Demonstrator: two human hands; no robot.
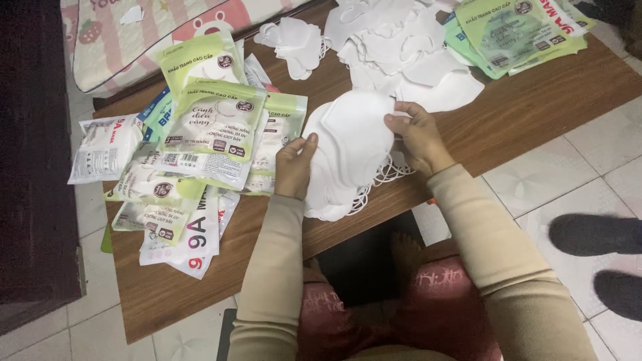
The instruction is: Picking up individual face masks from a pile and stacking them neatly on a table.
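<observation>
The stack of white masks point(348, 157) sits between left hand point(294, 167) and right hand point(418, 137).

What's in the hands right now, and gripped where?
A stack of white face masks. The left hand grips its left edge; the right hand pinches the top mask's right edge, near the ear loops.
</observation>
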